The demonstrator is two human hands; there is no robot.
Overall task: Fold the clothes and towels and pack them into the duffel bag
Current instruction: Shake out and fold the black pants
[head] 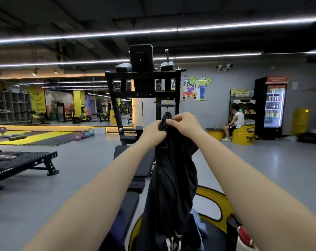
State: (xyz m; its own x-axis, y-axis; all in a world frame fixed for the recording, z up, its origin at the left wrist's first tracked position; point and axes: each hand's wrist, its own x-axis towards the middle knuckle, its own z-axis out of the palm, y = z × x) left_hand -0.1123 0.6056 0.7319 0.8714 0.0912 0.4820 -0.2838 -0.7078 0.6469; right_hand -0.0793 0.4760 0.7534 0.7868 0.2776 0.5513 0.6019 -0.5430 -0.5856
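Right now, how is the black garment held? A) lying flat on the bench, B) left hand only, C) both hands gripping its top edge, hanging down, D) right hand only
C: the left hand and right hand both pinch the top of the black garment, which hangs down in front of the person.

You hold a black garment (171, 178) up at arm's length, your left hand (154, 131) and right hand (184, 124) both pinching its top edge close together. It hangs down over a yellow-rimmed round table (215, 201), in front of a black gym machine (144, 84).
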